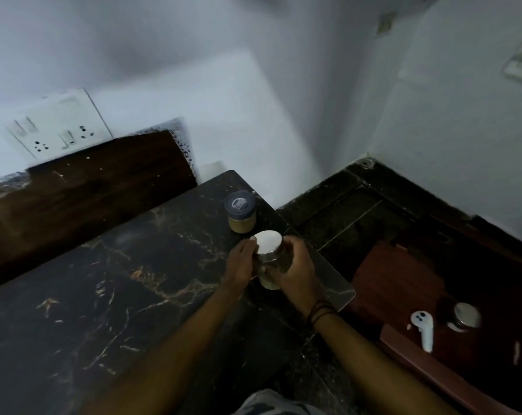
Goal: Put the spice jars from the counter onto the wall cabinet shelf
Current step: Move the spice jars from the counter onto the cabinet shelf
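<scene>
A glass spice jar with a shiny metal lid [268, 242] is near the right edge of the black marble counter [110, 283]. My left hand [241, 263] grips its left side and my right hand [295, 269] wraps its right side. Just behind it stands a second jar with a dark blue lid [240, 211] and tan powder inside, untouched. A third metal-lidded jar [464, 317] sits lower right on a reddish-brown surface. No wall cabinet shelf is in view.
A wall socket plate [59, 127] and a dark wooden board [83, 187] are behind the counter at left. A white earbud-like item [423, 327] lies beside the third jar. Dark floor tiles [352, 223] and white walls fill the right corner.
</scene>
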The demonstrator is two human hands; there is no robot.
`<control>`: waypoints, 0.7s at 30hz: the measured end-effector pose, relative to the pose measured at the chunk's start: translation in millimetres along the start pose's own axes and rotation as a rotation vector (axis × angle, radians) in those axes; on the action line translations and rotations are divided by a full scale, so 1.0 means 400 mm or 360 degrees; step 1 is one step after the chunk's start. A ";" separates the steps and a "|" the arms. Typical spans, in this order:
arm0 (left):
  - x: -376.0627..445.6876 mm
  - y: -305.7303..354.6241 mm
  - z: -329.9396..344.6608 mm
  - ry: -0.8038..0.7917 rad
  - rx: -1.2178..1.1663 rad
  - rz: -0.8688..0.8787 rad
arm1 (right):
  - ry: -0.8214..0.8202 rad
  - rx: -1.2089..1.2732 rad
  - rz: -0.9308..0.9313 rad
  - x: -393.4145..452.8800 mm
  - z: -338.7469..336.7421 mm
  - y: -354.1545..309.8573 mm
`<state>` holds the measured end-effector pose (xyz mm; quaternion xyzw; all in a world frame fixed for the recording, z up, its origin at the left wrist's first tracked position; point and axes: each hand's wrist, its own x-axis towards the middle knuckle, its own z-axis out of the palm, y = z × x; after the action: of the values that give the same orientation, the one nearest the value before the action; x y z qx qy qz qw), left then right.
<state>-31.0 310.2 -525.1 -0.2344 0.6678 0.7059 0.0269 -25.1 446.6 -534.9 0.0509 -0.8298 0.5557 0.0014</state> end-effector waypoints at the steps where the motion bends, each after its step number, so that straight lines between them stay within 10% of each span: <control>1: -0.003 0.001 -0.006 0.0018 -0.0037 0.0010 | 0.0009 0.0017 -0.0036 -0.005 0.012 -0.008; 14: -0.031 0.031 -0.129 0.0069 -0.0601 -0.0145 | -0.0625 0.0190 -0.0033 -0.053 0.083 -0.040; 21: -0.107 0.033 -0.099 0.0045 -0.0537 -0.0036 | -0.0213 0.0464 0.0270 -0.050 0.147 -0.084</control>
<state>14.0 282.8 -497.2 -0.2530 0.5374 0.8044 -0.0142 0.8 381.4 -527.4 0.0172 -0.7400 0.6636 -0.1081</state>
